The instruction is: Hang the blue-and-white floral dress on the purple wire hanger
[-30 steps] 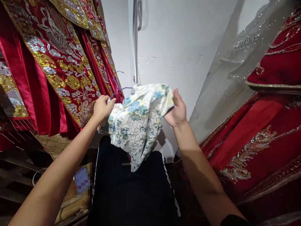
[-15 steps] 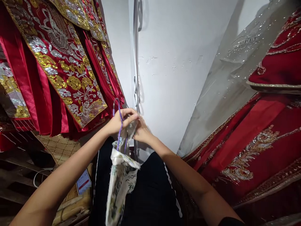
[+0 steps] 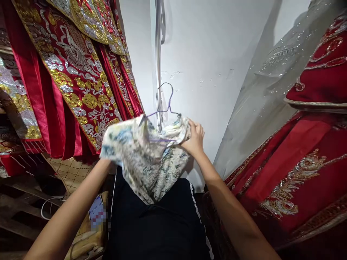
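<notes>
A cream garment with a blue, green and yellow floral print (image 3: 135, 151) hangs spread on a thin purple wire hanger (image 3: 169, 103), whose hook points up in front of the white wall. My right hand (image 3: 194, 139) is closed round the garment's right shoulder, near the hanger's end. The left forearm reaches under the garment's left part, and the cloth covers my left hand, so its fingers are hidden.
Red garments with gold and silver embroidery (image 3: 89, 101) hang at the left. Right of the white wall (image 3: 200, 47) are a sheer sparkling veil (image 3: 252, 97) and a beaded red dress (image 3: 311, 173). A phone (image 3: 97, 211) lies at lower left.
The garment, earlier bunched and hanging edge-on, is now spread wide. The hanger has turned and its hook moved right and up. My hands, earlier together, are now apart.
</notes>
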Motion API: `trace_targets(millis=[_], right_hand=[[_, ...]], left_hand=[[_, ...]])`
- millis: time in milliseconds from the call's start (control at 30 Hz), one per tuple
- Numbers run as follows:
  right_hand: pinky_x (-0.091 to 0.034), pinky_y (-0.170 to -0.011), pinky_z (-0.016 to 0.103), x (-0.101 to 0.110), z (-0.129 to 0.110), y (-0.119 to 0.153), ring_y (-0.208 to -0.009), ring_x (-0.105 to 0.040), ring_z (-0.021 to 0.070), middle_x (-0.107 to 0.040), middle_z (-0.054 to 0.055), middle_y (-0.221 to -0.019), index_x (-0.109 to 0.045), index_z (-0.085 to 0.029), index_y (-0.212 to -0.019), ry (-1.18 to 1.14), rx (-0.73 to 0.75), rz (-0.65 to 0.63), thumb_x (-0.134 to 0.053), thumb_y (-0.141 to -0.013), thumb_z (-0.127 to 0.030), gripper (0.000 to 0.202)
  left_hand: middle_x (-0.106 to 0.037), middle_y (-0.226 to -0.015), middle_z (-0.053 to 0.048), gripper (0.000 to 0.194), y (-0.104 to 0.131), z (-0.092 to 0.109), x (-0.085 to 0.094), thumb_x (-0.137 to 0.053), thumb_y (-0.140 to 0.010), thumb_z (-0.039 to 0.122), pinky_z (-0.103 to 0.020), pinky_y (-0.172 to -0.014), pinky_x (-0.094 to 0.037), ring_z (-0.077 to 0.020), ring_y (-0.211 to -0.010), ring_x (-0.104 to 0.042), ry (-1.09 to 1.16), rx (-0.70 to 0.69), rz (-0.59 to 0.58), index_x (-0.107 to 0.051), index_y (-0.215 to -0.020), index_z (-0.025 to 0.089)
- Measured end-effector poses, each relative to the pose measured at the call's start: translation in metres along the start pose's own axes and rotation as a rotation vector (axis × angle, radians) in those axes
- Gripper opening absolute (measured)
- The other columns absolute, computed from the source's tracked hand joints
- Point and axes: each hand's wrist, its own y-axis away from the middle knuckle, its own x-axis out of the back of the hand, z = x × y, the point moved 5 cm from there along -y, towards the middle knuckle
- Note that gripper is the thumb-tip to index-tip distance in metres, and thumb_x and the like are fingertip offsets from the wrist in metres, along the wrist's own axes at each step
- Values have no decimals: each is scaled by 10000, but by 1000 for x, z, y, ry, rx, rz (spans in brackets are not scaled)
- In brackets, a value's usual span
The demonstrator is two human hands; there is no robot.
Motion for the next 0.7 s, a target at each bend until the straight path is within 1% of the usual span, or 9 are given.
trace_targets(millis=[67,133,200,300,367,433,500,600,700], right_hand=[[-350,-974,516,11,9,-12,-1170,-454,377,-478,148,-1241,-381,-250,-1490,83,-91,-13,-700,-695,-449,880],[-333,-962,516,16,6,-22,-1160,-456,381,-498,145,-1235,-408,-263,-1484,114,-133,-46,-694,-701,-463,857],[-319,-950,515,19,-5,-28,-1150,-456,383,-507,150,-1240,-429,-261,-1479,128,-141,-69,-700,-693,-468,856],[-305,-943,513,23,-22,-27,-1150,-450,379,-503,152,-1266,-439,-265,-1477,145,-118,-70,-702,-682,-439,855],[-298,-949,509,28,-27,-23,-1159,-446,371,-499,143,-1278,-439,-279,-1474,144,-105,-46,-698,-676,-406,848],[-296,-954,506,33,-25,-21,-1166,-445,369,-503,137,-1277,-454,-288,-1460,134,-104,-26,-698,-669,-390,834],[-296,-958,511,35,-21,-24,-1167,-449,374,-510,138,-1275,-475,-286,-1443,125,-110,-21,-703,-666,-393,817],[-304,-958,531,35,-21,-32,-1165,-456,387,-514,145,-1276,-486,-272,-1437,117,-111,-28,-706,-674,-407,806],[-318,-961,545,32,-32,-40,-1174,-460,398,-513,148,-1291,-468,-267,-1457,90,-63,-65,-718,-679,-408,829]], left_hand=[[-723,-1164,-149,675,19,-32,8,-448,-917,679,-542,-1025,-484,-322,-1143,-649,56,117,-6,-639,-1247,122],[-716,-1193,-142,740,41,-64,1,-388,-899,744,-526,-1086,-442,-328,-1238,-602,170,270,29,-640,-1267,154],[-672,-1296,-120,705,61,-90,-11,-495,-859,734,-489,-1151,-380,-312,-1332,-531,239,355,168,-627,-1292,193],[-615,-1383,-110,614,83,-109,-35,-710,-801,553,-465,-1194,-312,-304,-1378,-483,152,302,369,-627,-1283,181],[-625,-1365,-128,575,93,-114,-53,-741,-798,470,-463,-1185,-322,-308,-1348,-516,114,272,420,-635,-1266,152],[-629,-1355,-140,540,102,-114,-65,-706,-835,464,-455,-1164,-356,-306,-1323,-541,127,274,448,-635,-1264,145],[-625,-1359,-142,531,110,-108,-70,-667,-866,486,-448,-1149,-377,-302,-1324,-542,146,283,469,-628,-1279,154],[-647,-1327,-132,525,116,-87,-71,-659,-873,494,-446,-1135,-400,-299,-1299,-565,163,272,467,-633,-1283,167],[-665,-1301,-121,532,118,-61,-74,-729,-831,434,-428,-1125,-421,-292,-1268,-590,147,237,377,-640,-1283,168]])
